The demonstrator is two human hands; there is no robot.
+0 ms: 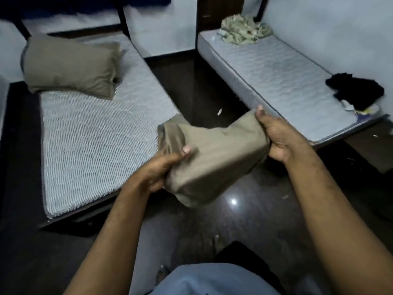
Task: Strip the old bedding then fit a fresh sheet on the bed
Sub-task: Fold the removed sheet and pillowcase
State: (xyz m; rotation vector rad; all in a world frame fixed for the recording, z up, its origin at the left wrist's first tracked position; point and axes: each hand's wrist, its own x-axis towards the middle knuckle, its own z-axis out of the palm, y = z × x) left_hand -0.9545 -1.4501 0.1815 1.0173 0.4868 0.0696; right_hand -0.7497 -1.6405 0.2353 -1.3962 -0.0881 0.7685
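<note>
Folded olive-brown striped cotton sheet [214, 158] is held above the dark floor between two beds, left hand [161, 169] and right hand [278, 137] each with fingers clenched on an end. The bare quilted grey mattress [95, 145] at left carries one olive-brown pillow [70, 64].

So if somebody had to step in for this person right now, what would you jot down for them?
Left hand and right hand each grip an end of the folded olive sheet, held above the floor between the beds.
Left mattress is bare apart from an olive pillow. Crumpled bedding lies on the right mattress.
Done: stripping, it seems.
Left: unfold the sheet and fit it.
</note>
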